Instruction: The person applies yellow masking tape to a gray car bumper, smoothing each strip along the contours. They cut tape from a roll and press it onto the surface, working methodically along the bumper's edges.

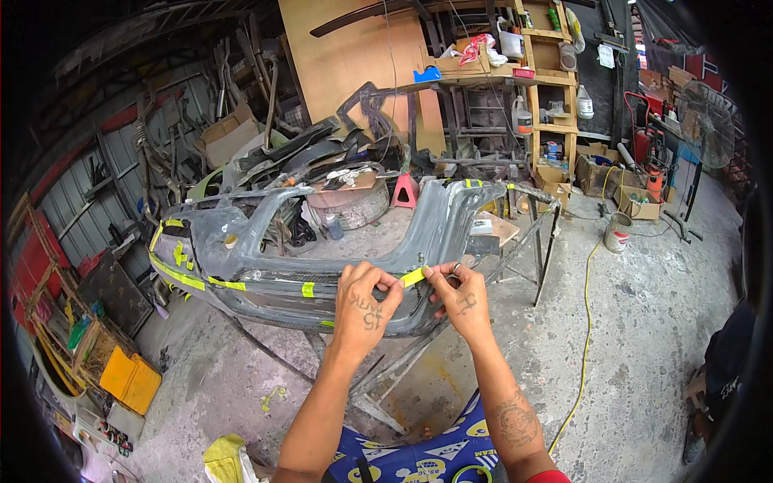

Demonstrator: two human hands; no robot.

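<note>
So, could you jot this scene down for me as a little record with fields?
Left hand: pinching one end of a yellow strip
Right hand: pinching the other end
Below the strip: grey panel; contact unclear
On the panel: yellow tape pieces
Behind: pink stool
Floor, right: yellow cord, bucket

The fingers [394, 291] hid both ends of the yellow tape strip [413, 278]; the lower edge cut off a red sleeve [549, 476], the dark right rim another person [727, 362].

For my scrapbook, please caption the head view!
Left hand and right hand hold yellow tape at a gray car panel.
</note>
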